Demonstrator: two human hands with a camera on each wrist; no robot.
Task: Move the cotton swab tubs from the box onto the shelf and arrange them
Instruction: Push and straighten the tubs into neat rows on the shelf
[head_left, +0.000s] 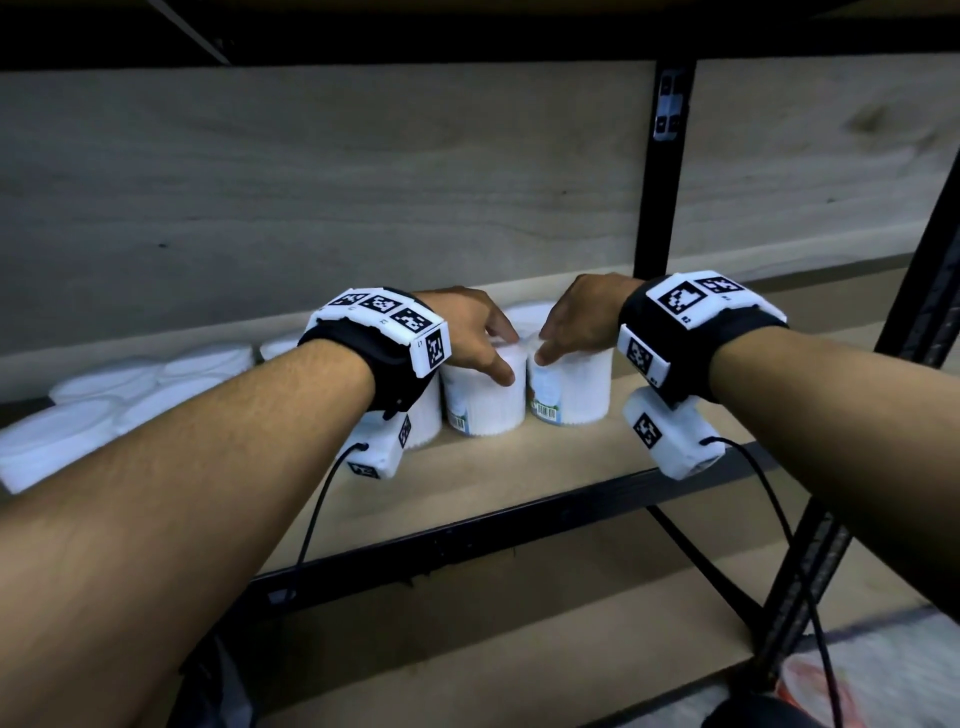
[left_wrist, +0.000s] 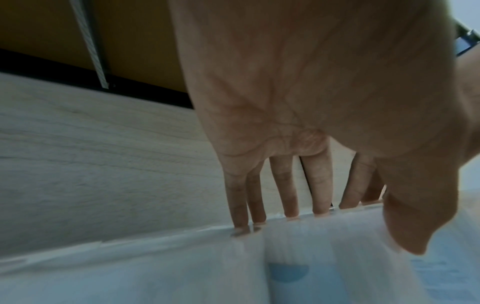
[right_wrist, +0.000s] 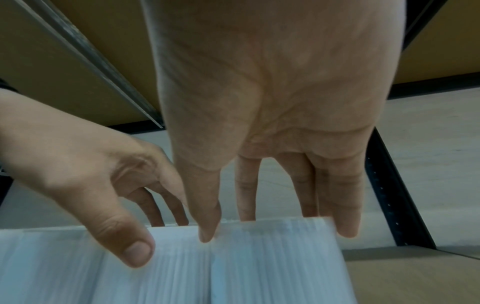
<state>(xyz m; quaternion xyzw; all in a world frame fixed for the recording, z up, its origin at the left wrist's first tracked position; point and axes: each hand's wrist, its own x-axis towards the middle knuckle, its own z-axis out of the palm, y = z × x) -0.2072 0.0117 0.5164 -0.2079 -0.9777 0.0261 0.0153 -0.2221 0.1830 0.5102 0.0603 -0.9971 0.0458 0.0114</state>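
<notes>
Two white cotton swab tubs stand side by side on the shelf board (head_left: 519, 483). My left hand (head_left: 498, 353) grips the left tub (head_left: 485, 405) from above, fingers over its far rim and thumb on the near side. My right hand (head_left: 550, 343) holds the right tub (head_left: 576, 389) the same way. The left wrist view shows my left hand (left_wrist: 350, 230) with its fingers (left_wrist: 291, 201) dipping behind the tub (left_wrist: 311, 267). In the right wrist view my right hand (right_wrist: 272, 230) clasps its tub (right_wrist: 272, 267), with my left hand (right_wrist: 91, 185) alongside.
Several more white tubs (head_left: 145, 384) fill the shelf to the left, and another tub (head_left: 524, 312) stands behind the two held ones. A black upright post (head_left: 660, 182) rises at the back right. A black front rail (head_left: 467, 535) edges the shelf above a lower board (head_left: 519, 623).
</notes>
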